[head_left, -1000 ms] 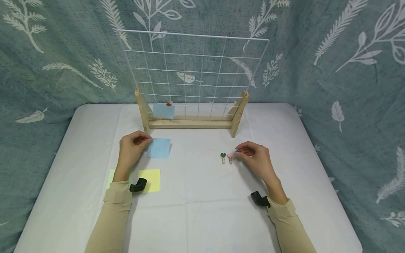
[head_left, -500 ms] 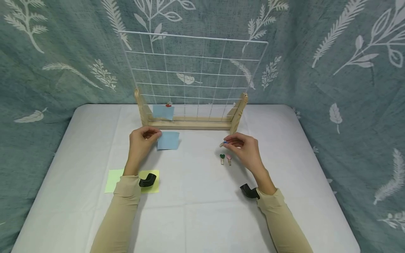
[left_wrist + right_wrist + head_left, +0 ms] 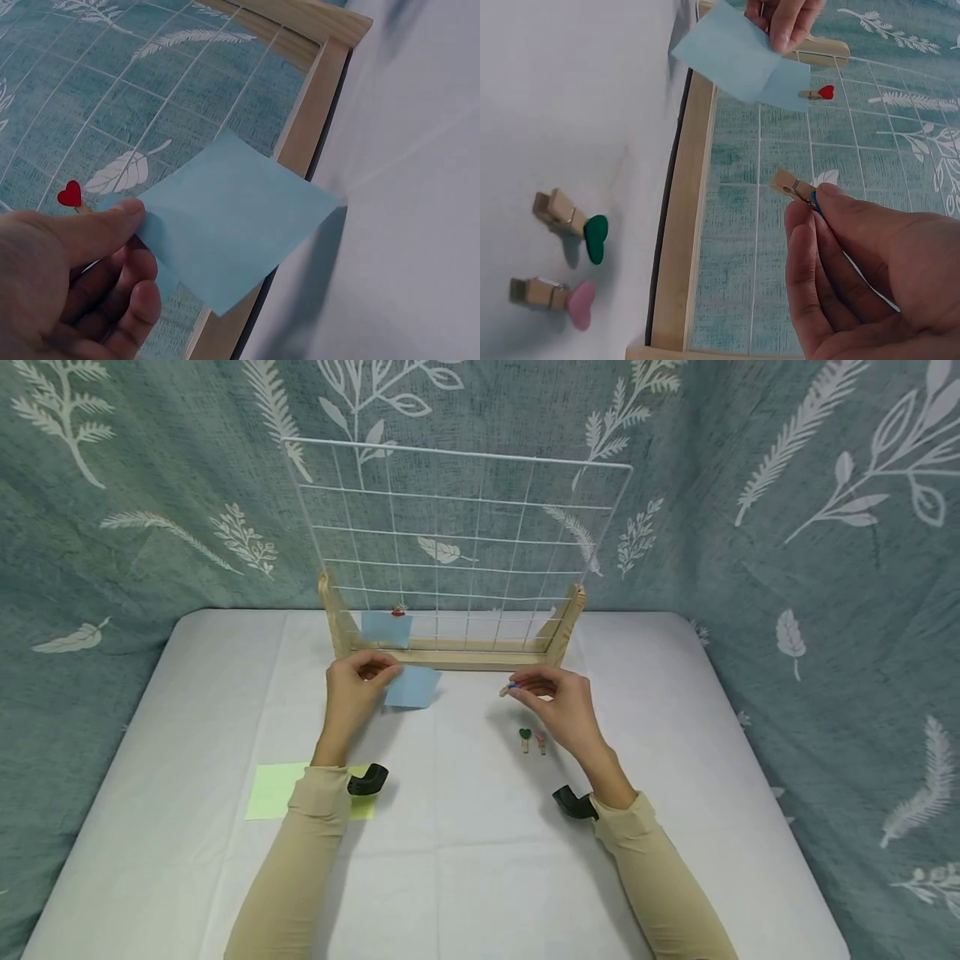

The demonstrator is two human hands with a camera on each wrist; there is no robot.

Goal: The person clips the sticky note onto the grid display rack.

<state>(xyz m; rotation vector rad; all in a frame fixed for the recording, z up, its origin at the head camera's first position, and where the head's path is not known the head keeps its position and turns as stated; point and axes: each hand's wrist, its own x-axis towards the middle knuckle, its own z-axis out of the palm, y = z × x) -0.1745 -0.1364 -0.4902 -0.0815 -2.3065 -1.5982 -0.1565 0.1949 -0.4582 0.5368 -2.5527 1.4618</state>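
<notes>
My left hand (image 3: 356, 693) pinches a blue paper square (image 3: 240, 217) by one corner, holding it above the table in front of the wire grid. Between thumb and fingers my right hand (image 3: 558, 702) grips a small wooden clothespin (image 3: 795, 187) with a blue end mostly hidden by the fingers. The white wire grid (image 3: 472, 537) stands in a wooden base (image 3: 480, 658). Low on its left side hangs another blue paper square (image 3: 386, 627), held by a clothespin with a red heart (image 3: 826, 92). Both hands are apart from the grid.
A clothespin with a green heart (image 3: 596, 239) and one with a pink heart (image 3: 581, 304) lie on the table near my right hand. Pale green paper (image 3: 272, 792) and yellow paper (image 3: 363, 808) lie under my left forearm. A leaf-patterned curtain (image 3: 112, 560) surrounds the white table (image 3: 465, 893).
My left hand has carried the blue paper rightward and toward the grid. My right hand has lifted the blue-ended clothespin away from the other two and moved left toward the grid.
</notes>
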